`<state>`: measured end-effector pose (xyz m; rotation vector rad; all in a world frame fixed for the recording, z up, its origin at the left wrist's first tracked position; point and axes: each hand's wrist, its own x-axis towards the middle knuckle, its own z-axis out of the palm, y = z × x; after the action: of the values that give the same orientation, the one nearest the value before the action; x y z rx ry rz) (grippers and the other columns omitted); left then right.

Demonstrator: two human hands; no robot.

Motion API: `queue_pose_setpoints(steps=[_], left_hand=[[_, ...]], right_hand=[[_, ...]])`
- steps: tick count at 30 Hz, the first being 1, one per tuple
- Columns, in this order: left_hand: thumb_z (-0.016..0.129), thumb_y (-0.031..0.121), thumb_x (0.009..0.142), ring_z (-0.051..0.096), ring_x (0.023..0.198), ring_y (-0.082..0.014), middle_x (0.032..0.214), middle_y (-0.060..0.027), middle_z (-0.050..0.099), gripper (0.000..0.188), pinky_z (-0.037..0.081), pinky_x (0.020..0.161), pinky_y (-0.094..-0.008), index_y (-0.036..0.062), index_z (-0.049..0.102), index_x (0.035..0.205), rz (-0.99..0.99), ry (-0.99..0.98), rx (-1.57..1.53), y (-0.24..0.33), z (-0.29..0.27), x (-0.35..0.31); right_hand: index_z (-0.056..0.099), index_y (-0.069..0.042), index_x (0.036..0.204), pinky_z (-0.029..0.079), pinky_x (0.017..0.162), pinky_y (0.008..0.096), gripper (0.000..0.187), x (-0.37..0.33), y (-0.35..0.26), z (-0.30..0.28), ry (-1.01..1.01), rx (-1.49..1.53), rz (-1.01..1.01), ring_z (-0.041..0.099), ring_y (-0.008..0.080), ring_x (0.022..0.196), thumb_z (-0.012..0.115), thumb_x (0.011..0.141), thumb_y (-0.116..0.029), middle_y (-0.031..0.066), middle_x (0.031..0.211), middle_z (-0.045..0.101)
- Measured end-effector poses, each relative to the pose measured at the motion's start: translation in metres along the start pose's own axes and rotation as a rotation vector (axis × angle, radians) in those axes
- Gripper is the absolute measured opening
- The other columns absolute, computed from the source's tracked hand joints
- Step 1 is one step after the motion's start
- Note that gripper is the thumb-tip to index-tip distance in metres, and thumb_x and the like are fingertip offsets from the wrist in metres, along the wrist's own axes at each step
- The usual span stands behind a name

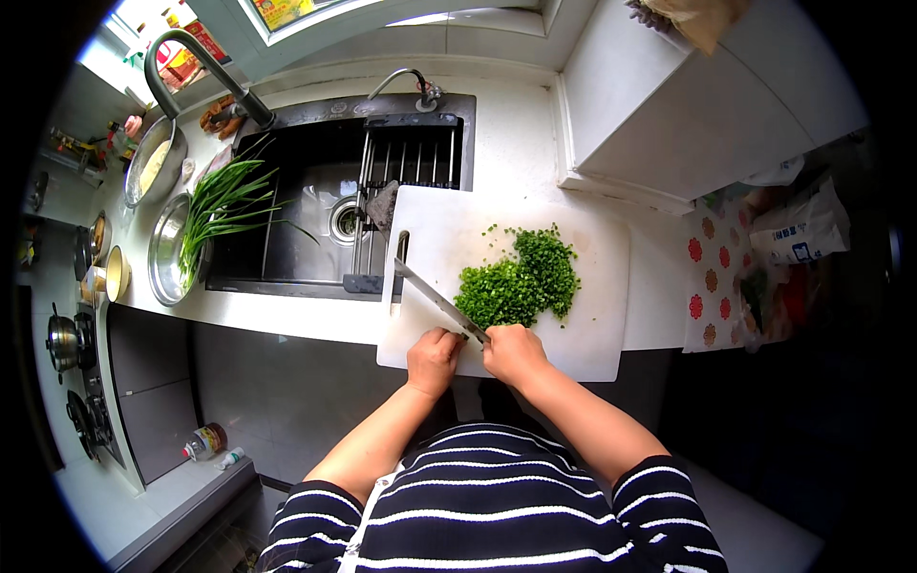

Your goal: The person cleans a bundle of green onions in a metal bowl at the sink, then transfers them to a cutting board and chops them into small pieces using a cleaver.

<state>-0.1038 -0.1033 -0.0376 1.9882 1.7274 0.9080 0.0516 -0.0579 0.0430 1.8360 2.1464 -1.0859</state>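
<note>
A white cutting board (592, 334) lies on the counter, its left side overlapping the sink. On it is a pile of finely chopped green chives (506, 291), with loose bits around it. My right hand (514, 353) is closed around the handle of a kitchen knife (432, 293), whose blade points away to the left over the board. Just left of the handle, my left hand (435, 361) rests at the board's near edge with curled fingers. What its fingertips hold, if anything, is hidden.
The black sink (315, 205) with a rack (411, 158) is at the left. Whole chives (224, 205) spill from a steel bowl (170, 253); another bowl (143, 177) stands under the curved faucet (181, 43). Bags (802, 224) sit at the right; a bottle (205, 441) is lower left.
</note>
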Motion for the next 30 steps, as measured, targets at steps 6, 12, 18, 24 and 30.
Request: queue_pose_setpoints(steps=[6,12,18,24,30], left_hand=[[0.070,0.011,0.073,0.060,0.069,-0.0265,0.074,-0.0058,0.059,0.007,0.049,0.057,-0.0384,0.0116,0.064,0.076,-0.007,0.011,0.003,-0.003,0.003,-0.003],[0.067,0.009,0.075,0.060,0.070,-0.0284,0.075,-0.0073,0.059,0.004,0.049,0.058,-0.0394,0.0104,0.065,0.078,0.001,-0.015,0.012,0.001,0.000,-0.003],[0.065,0.005,0.075,0.061,0.073,-0.0303,0.080,-0.0093,0.062,0.008,0.050,0.061,-0.0397,0.0085,0.067,0.082,-0.010,-0.043,0.009,0.002,-0.005,-0.007],[0.064,0.006,0.075,0.060,0.073,-0.0294,0.080,-0.0079,0.060,0.010,0.050,0.060,-0.0397,0.0105,0.067,0.083,0.015,-0.036,0.006,-0.003,-0.003,-0.008],[0.066,0.007,0.075,0.061,0.073,-0.0298,0.079,-0.0085,0.061,0.005,0.050,0.060,-0.0397,0.0093,0.065,0.079,-0.026,-0.040,0.025,0.001,-0.005,-0.007]], right_hand=[[0.069,-0.005,0.086,0.053,0.076,0.0480,0.017,-0.011,0.002,0.008,-0.033,-0.067,-0.006,0.066,0.0403,0.081,0.056,0.078,-0.013,0.0216,0.083,0.067],[0.068,-0.004,0.082,0.053,0.073,0.0491,0.016,0.003,-0.006,0.014,0.023,-0.060,-0.051,0.065,0.0405,0.077,0.056,0.078,-0.013,0.0216,0.080,0.067],[0.069,-0.003,0.087,0.053,0.077,0.0476,0.018,-0.011,-0.002,0.004,0.003,-0.047,-0.058,0.067,0.0393,0.081,0.056,0.076,-0.011,0.0212,0.084,0.068],[0.069,-0.004,0.080,0.053,0.073,0.0487,0.016,-0.010,-0.001,0.019,0.029,-0.077,-0.052,0.066,0.0406,0.075,0.056,0.078,-0.013,0.0217,0.077,0.067],[0.069,-0.004,0.081,0.053,0.073,0.0487,0.016,0.002,-0.004,0.018,0.097,0.013,-0.055,0.065,0.0414,0.075,0.056,0.078,-0.013,0.0223,0.077,0.066]])
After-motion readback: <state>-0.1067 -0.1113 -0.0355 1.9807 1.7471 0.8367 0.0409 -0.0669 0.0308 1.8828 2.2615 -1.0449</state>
